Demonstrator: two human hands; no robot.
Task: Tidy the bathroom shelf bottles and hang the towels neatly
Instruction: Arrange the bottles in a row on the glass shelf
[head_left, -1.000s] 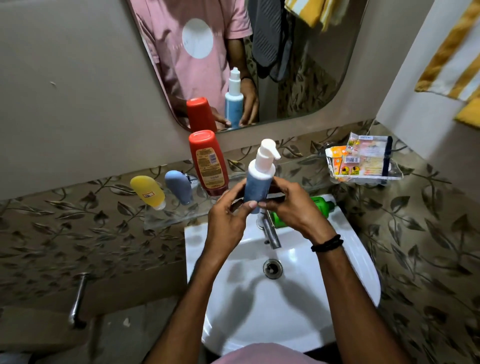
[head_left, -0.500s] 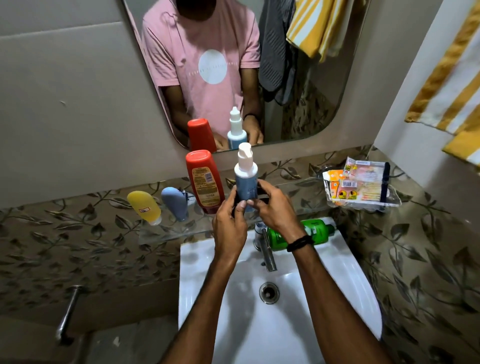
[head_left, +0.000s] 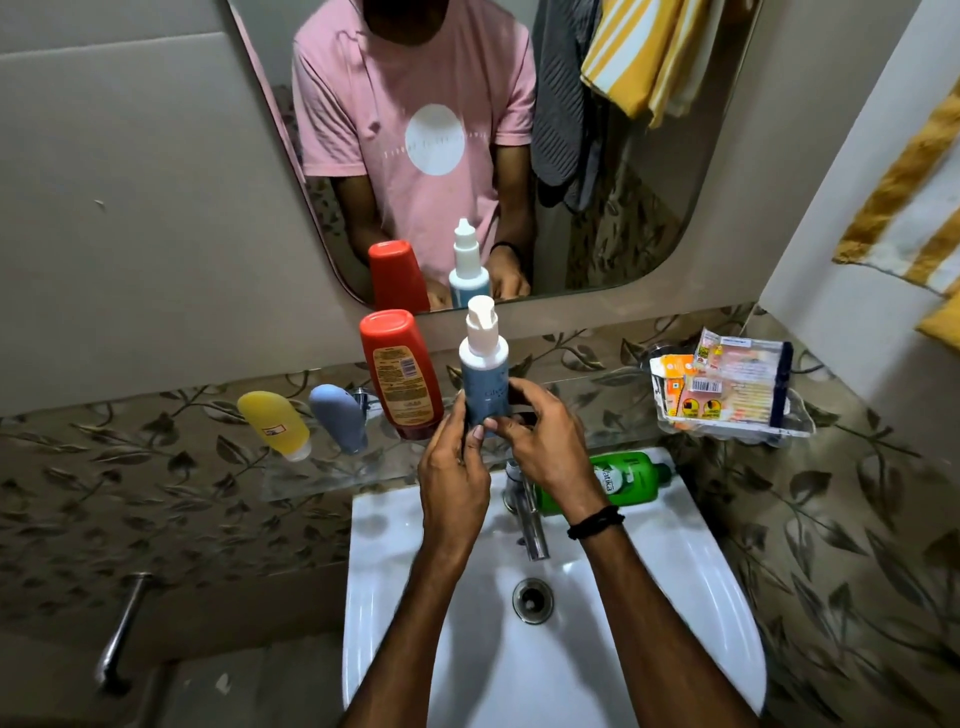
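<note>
your glass shelf (head_left: 332, 480) carries a yellow bottle (head_left: 274, 423) and a grey-blue bottle (head_left: 337, 415), both cap-down and side by side, then a red bottle (head_left: 402, 374) standing on its cap. a green bottle (head_left: 621, 475) lies on the sink rim (head_left: 376, 519).

pump bottle (head_left: 485, 384) just right of tall bottle (head_left: 402, 374), shelf (head_left: 322, 483) behind sink (head_left: 675, 571), lying bottle (head_left: 628, 475) on sink rim

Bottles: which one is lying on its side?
The green bottle, on the sink rim beside the tap; the red bottle, yellow tube and grey-blue tube stand on the shelf.
</note>
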